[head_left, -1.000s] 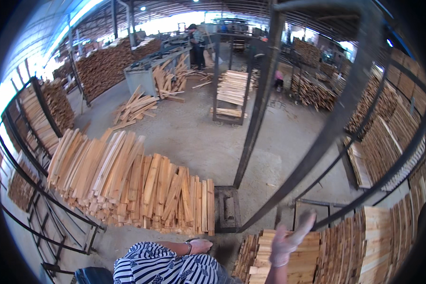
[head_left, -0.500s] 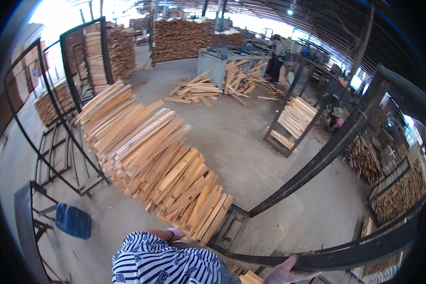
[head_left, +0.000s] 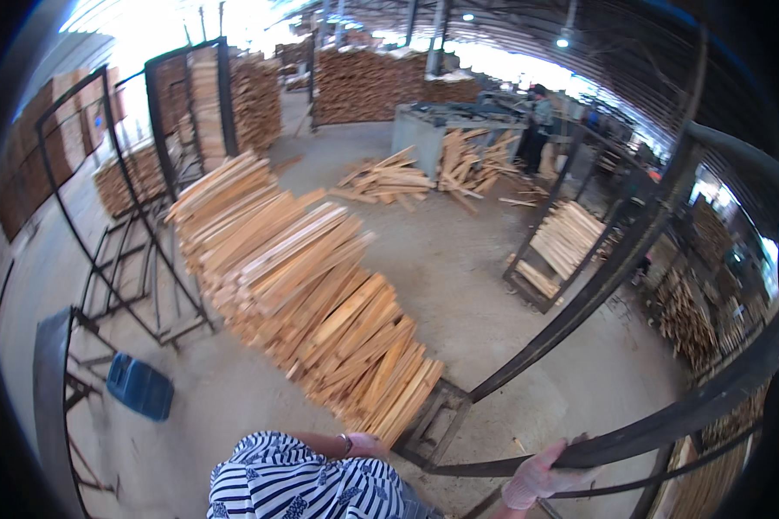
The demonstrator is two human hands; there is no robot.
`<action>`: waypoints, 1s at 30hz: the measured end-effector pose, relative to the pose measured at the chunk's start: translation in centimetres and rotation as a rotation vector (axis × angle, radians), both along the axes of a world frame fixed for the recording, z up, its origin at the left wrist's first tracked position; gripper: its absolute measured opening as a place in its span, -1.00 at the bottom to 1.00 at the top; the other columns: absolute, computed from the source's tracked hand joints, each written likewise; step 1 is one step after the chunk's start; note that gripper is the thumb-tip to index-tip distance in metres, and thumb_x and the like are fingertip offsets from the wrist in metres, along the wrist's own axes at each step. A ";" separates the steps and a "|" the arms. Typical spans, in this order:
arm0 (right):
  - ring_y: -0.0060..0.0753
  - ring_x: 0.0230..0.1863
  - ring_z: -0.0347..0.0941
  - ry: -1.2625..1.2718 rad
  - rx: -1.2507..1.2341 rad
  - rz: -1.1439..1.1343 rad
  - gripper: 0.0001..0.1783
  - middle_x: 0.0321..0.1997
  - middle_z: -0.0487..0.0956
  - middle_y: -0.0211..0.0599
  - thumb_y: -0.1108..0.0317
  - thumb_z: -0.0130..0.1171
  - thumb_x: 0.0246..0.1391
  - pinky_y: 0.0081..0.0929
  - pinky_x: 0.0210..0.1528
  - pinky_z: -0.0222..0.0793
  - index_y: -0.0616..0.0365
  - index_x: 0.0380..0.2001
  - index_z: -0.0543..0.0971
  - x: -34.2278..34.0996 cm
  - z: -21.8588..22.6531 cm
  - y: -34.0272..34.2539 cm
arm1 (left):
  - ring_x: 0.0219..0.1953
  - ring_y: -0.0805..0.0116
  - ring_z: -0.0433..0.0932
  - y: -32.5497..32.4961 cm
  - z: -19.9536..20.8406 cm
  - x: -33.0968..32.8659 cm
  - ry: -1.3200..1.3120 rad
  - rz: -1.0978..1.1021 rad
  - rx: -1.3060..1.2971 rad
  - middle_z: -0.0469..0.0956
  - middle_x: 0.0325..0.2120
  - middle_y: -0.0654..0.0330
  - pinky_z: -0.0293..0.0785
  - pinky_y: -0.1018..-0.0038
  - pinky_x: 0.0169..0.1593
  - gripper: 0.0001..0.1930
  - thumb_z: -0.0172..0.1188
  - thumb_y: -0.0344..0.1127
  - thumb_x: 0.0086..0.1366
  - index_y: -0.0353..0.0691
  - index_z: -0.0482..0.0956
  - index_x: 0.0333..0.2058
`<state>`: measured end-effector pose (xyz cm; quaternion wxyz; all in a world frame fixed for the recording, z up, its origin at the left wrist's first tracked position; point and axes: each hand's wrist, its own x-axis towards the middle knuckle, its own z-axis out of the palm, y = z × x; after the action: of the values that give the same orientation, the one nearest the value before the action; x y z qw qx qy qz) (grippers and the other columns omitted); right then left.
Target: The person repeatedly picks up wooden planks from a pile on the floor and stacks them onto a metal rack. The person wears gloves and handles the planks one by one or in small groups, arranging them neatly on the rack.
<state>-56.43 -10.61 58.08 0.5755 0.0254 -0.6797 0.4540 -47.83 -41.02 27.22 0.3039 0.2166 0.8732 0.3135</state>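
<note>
A tall stack of light wooden slats [head_left: 294, 285] stands in a dark metal rack [head_left: 571, 320] in front of me, its slats lying unevenly over one another. My right hand [head_left: 535, 477], in a pale glove, is wrapped round the near upright of the rack, thumb above and fingers below. My left hand [head_left: 368, 445], also gloved, is by the near end of the stack, close to the lowest slats. Its fingers are too hidden to show whether they grip anything. A striped sleeve covers part of the view below it.
A blue plastic jerrycan [head_left: 139, 387] stands on the floor at left, beside metal frames [head_left: 125, 208]. Loose slats [head_left: 385, 180] lie heaped before a grey machine [head_left: 415, 134], where a person [head_left: 538, 130] stands. A slat-loaded rack [head_left: 567, 238] stands at right.
The whole view has shifted, so the stack and rack appear farther right. My left hand shows farther right beside the slats, and my right hand still holds the upright.
</note>
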 end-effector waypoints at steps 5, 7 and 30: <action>0.02 0.17 0.45 -0.149 0.047 -0.042 -0.14 0.20 0.35 0.27 0.57 0.15 0.17 -0.15 0.24 0.41 0.33 0.40 -0.08 -2.7 1.7 0.7 | 0.14 -0.03 0.50 -3.6 4.8 9.9 -0.317 0.669 -0.030 0.55 0.09 -0.09 0.37 0.18 0.20 -0.46 -0.10 0.03 0.35 -0.26 0.54 0.08; -0.02 0.10 0.48 -0.082 0.086 -0.011 -0.20 0.18 0.37 0.23 0.57 0.14 0.19 -0.18 0.19 0.45 0.33 0.39 -0.02 -4.0 2.4 1.1 | 0.14 -0.04 0.50 -6.3 5.6 13.7 -0.337 0.739 -0.080 0.55 0.08 -0.10 0.37 0.17 0.19 -0.45 -0.12 0.05 0.36 -0.23 0.54 0.08; -0.43 -0.66 0.23 -0.377 -1.187 0.589 -0.44 -0.64 0.29 -0.49 -0.44 0.07 0.07 -0.44 -0.59 0.17 -0.19 -0.39 0.39 -13.7 2.6 2.9 | -0.42 0.32 0.46 -22.2 -3.3 25.0 -0.149 0.514 0.305 0.46 -0.46 0.27 0.33 0.36 -0.44 -0.86 0.03 -0.15 0.37 -0.01 0.39 -0.34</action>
<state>-70.17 -7.71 60.70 0.2164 -0.1898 -0.3694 0.8836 -22.84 -63.18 23.88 0.2417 0.0081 0.8177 0.5224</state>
